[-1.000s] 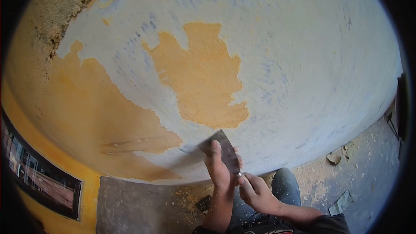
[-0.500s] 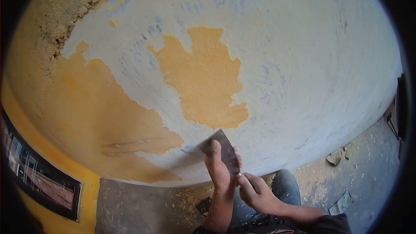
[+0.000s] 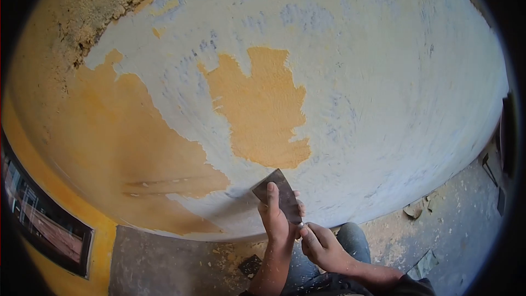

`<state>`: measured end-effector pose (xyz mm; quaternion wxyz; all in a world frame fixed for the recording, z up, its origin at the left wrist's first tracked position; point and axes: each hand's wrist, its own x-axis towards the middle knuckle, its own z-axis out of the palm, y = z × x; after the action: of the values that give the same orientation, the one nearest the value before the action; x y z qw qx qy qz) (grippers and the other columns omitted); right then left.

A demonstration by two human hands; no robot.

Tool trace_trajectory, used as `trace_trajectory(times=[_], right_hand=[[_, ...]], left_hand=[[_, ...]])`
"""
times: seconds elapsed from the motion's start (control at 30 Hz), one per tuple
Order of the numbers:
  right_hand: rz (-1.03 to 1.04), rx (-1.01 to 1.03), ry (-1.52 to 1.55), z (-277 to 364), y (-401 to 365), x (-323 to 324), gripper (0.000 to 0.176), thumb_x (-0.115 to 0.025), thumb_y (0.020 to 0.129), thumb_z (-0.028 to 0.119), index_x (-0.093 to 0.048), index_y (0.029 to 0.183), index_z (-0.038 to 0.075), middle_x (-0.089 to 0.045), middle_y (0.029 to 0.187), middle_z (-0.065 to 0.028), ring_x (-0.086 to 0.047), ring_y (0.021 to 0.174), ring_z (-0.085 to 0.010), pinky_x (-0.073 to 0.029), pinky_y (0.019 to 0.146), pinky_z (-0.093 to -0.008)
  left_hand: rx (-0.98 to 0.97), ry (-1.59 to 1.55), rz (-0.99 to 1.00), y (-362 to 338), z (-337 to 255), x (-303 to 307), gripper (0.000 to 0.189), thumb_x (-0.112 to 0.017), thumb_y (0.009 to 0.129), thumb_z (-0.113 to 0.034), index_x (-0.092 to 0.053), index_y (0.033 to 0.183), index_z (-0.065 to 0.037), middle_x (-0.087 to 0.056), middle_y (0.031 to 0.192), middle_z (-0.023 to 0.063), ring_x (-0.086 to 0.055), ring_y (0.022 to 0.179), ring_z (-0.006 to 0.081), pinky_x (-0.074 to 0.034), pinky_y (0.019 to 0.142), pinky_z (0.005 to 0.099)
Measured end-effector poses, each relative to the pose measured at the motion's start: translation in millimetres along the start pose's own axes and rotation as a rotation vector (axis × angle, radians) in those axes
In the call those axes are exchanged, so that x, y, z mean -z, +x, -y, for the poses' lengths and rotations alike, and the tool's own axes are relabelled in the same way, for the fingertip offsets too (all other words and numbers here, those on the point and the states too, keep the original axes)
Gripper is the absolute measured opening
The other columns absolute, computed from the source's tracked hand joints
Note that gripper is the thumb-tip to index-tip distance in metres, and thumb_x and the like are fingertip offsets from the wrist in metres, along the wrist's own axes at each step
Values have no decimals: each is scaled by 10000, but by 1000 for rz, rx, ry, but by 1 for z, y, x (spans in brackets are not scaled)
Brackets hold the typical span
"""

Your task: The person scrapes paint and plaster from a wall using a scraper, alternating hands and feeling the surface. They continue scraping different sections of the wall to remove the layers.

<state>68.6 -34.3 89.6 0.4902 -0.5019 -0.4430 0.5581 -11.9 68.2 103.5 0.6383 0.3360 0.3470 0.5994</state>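
Both my hands are on a scraper (image 3: pixel 284 201) with a wide dark blade, tilted up to the left. My left hand (image 3: pixel 276 223) grips the blade, its thumb lying flat along the face and its fingers curled around the far edge. My right hand (image 3: pixel 327 249) is closed around the handle, most of which it hides. The top corner of the blade overlaps the wall (image 3: pixel 378 104) just below a ragged orange patch (image 3: pixel 260 112). White coating with bluish marks surrounds that patch.
A larger orange area (image 3: pixel 131 131) spreads over the wall's left side, below rough broken plaster (image 3: pixel 71 11). A dark-framed window (image 3: pixel 49 219) is at lower left. Flakes and scraps (image 3: pixel 419 208) litter the floor (image 3: pixel 164 257). My bent knee (image 3: pixel 353 238) is near the wall.
The view has shifted slightly, so the orange patch and floor sit lower in it. Both hands keep the same hold on the scraper, which sits a little lower in view.
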Motion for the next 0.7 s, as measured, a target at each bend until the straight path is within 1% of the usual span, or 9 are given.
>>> trace_trajectory(times=[0.13,0.2,0.27,0.37,0.47,0.53,0.6,0.67,0.7], right_hand=[[-43,45,24,-6,-6,1,331,-424,1048,292,-547,955,-1,-487,650,-1,-443,587,-84,-396,547,-269],[-34,-68,83,-11,-16,10,335,-424,1048,292,-546,952,-5,-485,636,-1,-436,568,-86,-390,533,-268],[-18,-65,130,-21,-8,15,342,-428,1046,300,-542,955,-9,-477,627,6,-425,556,-80,-378,521,-260],[-37,26,49,-16,-3,10,334,-415,1047,292,-531,944,-4,-469,627,13,-427,557,-66,-373,518,-251],[-20,-62,50,-9,-10,20,334,-415,1047,293,-524,925,2,-473,626,10,-434,557,-69,-377,520,-254],[-29,-62,58,-6,-7,22,334,-417,1047,296,-525,927,3,-472,626,10,-432,556,-69,-375,518,-253],[-52,-81,74,-10,-7,22,335,-419,1047,299,-525,928,4,-471,626,11,-431,555,-69,-373,516,-252],[-32,-45,143,-18,0,20,338,-415,1049,302,-534,949,2,-461,622,16,-422,553,-64,-368,514,-248],[-4,-10,65,-13,-6,25,341,-406,1052,302,-524,934,5,-453,617,21,-413,546,-64,-367,513,-246]], left_hand=[[24,-66,-18,-3,12,1,474,-563,945,-504,-562,860,-38,-582,685,73,-530,445,144,-425,395,254],[40,1,13,-11,21,-2,478,-568,942,-503,-561,861,-32,-588,692,84,-537,455,144,-432,397,258],[57,-32,7,-8,25,-4,467,-579,941,-488,-561,866,-27,-588,690,90,-539,459,144,-439,396,265],[73,-75,-30,-1,20,-6,448,-577,949,-459,-564,866,-19,-587,685,92,-529,427,153,-440,381,280],[56,-75,26,-8,22,-7,455,-578,945,-471,-561,879,-21,-583,679,90,-535,448,151,-451,395,278],[73,-34,25,-6,21,-15,444,-585,941,-473,-558,902,-31,-581,673,89,-539,445,157,-456,397,281],[95,-108,56,-1,22,-17,420,-587,943,-462,-557,919,-43,-587,677,91,-542,430,163,-456,388,283],[107,-101,-3,-2,24,-17,412,-575,952,-457,-558,914,-47,-593,681,93,-550,428,163,-458,384,277],[91,-105,29,-4,22,-16,411,-570,956,-452,-556,913,-44,-595,683,94,-554,434,159,-460,384,274]])
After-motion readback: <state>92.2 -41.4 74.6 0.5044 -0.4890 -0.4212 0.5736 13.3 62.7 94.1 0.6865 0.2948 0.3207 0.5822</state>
